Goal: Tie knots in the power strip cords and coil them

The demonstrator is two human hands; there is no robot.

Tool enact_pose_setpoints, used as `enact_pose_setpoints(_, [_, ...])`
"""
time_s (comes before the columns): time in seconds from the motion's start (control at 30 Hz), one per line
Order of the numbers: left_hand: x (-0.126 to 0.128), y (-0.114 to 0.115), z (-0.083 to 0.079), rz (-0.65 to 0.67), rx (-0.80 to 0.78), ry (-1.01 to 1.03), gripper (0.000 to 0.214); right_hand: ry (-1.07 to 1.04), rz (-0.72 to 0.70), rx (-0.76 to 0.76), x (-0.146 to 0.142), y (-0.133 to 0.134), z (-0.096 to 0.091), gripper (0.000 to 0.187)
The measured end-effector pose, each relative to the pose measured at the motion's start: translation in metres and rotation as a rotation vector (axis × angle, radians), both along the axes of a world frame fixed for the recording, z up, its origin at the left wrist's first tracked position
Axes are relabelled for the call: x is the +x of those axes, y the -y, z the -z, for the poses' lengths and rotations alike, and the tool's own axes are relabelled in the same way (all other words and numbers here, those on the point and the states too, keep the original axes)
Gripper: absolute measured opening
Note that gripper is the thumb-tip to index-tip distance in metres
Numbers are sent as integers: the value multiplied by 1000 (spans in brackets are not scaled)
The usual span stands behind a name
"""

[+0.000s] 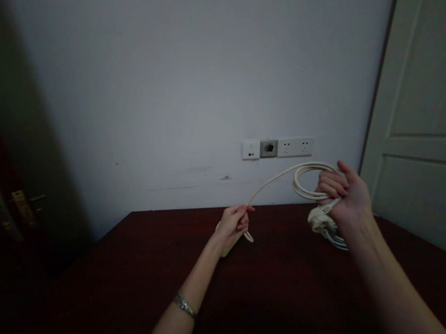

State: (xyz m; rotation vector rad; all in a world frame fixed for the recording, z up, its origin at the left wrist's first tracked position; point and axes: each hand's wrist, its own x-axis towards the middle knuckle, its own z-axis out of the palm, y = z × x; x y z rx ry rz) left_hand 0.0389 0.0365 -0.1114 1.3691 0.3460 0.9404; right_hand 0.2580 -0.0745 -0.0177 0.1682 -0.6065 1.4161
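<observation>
My right hand [351, 196] is closed around the loops of a white power cord [296, 181], its thumb pointing up. From that fist hangs the cord's white plug [318, 221]. A single stretch of cord runs from the coil down to my left hand [234, 223], whose fingers pinch it. Just below the left hand, mostly hidden by it, is a pale long object [229, 248] that looks like a power strip, with a short loop of cord beside it. Behind the plug, a greyish coiled cable [336, 240] shows low by my right wrist.
A dark red table [267, 304] spreads under both hands and meets a pale wall [154, 88]. On the wall are several socket plates [295, 147]. A pale panelled door [433, 159] stands at the right, and a door handle [25, 207] shows in the shadow at left.
</observation>
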Motion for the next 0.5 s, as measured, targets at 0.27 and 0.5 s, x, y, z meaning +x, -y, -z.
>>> enact_pose_setpoints(0.27, [-1,14,-17,-385,538,-784,29,282,139,-79,-7,-22,7,35])
enact_pose_setpoints(0.5, [2,35,17,-438,1271,-924,19,552,176,-107,-17,-38,21,33])
